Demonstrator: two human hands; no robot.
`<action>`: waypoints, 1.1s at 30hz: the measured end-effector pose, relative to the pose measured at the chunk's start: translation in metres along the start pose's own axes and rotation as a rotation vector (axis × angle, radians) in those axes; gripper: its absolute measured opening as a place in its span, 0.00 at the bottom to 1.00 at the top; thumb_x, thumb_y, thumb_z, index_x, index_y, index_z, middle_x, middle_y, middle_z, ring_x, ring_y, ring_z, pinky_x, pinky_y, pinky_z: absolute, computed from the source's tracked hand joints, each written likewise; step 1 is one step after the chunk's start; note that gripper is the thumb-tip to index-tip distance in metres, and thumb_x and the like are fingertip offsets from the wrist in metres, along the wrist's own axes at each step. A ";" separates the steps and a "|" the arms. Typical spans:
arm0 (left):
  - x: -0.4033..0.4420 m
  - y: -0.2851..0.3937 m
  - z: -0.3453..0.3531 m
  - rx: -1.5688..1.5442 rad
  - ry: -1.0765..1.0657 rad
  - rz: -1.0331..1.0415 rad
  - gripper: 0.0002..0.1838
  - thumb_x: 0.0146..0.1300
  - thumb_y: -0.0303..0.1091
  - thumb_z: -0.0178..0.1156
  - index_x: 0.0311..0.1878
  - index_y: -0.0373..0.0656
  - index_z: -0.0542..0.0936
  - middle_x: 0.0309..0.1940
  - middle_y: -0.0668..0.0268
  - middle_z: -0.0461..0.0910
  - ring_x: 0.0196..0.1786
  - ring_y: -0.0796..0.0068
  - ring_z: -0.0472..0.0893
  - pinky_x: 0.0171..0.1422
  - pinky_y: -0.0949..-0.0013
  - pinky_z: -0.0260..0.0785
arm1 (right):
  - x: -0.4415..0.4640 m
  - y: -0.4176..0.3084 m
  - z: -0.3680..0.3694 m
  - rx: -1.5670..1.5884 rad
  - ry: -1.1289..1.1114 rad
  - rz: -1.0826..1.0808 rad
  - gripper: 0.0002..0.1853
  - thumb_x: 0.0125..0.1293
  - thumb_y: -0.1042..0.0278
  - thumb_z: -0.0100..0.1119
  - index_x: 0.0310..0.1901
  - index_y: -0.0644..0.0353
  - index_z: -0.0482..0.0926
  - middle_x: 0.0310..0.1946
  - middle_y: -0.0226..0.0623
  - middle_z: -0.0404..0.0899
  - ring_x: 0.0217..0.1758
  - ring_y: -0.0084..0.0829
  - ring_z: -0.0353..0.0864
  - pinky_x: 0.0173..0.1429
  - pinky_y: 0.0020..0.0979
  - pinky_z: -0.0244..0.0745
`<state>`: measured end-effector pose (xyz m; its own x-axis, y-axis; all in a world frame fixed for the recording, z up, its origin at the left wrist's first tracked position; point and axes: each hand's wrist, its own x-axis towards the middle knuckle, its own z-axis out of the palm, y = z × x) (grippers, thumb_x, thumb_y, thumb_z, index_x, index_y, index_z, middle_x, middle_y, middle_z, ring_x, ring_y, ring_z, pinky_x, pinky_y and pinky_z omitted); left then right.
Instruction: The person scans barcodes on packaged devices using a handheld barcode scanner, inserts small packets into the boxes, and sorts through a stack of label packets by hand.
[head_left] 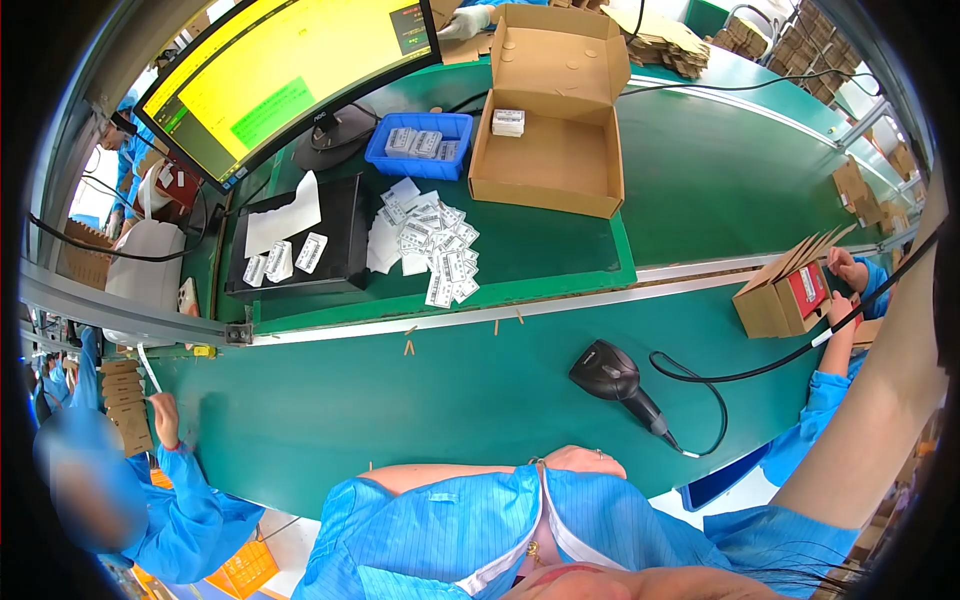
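My left forearm lies along the near edge of the green table, in front of my chest. At its end, my left hand (585, 461) rests with its fingers curled in, a ring on one finger, and nothing visible in it. A black handheld barcode scanner (612, 378) lies on the table just beyond that hand, untouched, its cable (722, 420) looping to the right. My right arm (858, 430) is raised along the right side of the view, and its hand is outside the frame.
Labels (432, 238) lie heaped beside a black box (300, 255). Behind are a blue bin (375, 150) of cards, an open cardboard box (545, 195) with a card stack and a monitor (280, 80). A co-worker's hands (848, 280) touch a carton (765, 305); another person (165, 500) sits left.
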<state>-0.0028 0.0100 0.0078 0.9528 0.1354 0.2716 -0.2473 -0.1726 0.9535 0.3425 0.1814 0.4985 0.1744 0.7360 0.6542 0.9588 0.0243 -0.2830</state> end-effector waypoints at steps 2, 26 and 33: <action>-0.001 -0.001 0.001 0.011 -0.018 -0.011 0.14 0.67 0.36 0.49 0.54 0.46 0.75 0.44 0.64 0.79 0.44 0.66 0.80 0.47 0.68 0.74 | -0.001 0.000 -0.001 -0.007 -0.002 0.003 0.17 0.66 0.62 0.55 0.50 0.66 0.77 0.42 0.39 0.79 0.41 0.26 0.75 0.46 0.26 0.71; 0.000 0.002 -0.004 -0.024 -0.088 -0.085 0.16 0.69 0.40 0.46 0.55 0.46 0.73 0.47 0.64 0.77 0.48 0.64 0.78 0.51 0.67 0.72 | -0.013 -0.004 -0.025 -0.105 -0.016 0.048 0.19 0.66 0.61 0.54 0.52 0.65 0.75 0.45 0.40 0.77 0.44 0.28 0.74 0.49 0.27 0.69; 0.000 0.002 -0.003 -0.013 -0.087 -0.082 0.16 0.69 0.40 0.47 0.55 0.46 0.73 0.47 0.63 0.77 0.47 0.64 0.79 0.50 0.67 0.72 | -0.016 -0.008 -0.030 -0.130 -0.022 0.056 0.19 0.66 0.61 0.54 0.53 0.65 0.74 0.46 0.41 0.77 0.45 0.28 0.74 0.50 0.28 0.68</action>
<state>-0.0035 0.0129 0.0104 0.9814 0.0632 0.1811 -0.1699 -0.1514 0.9738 0.3392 0.1487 0.5114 0.2251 0.7486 0.6236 0.9689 -0.1043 -0.2246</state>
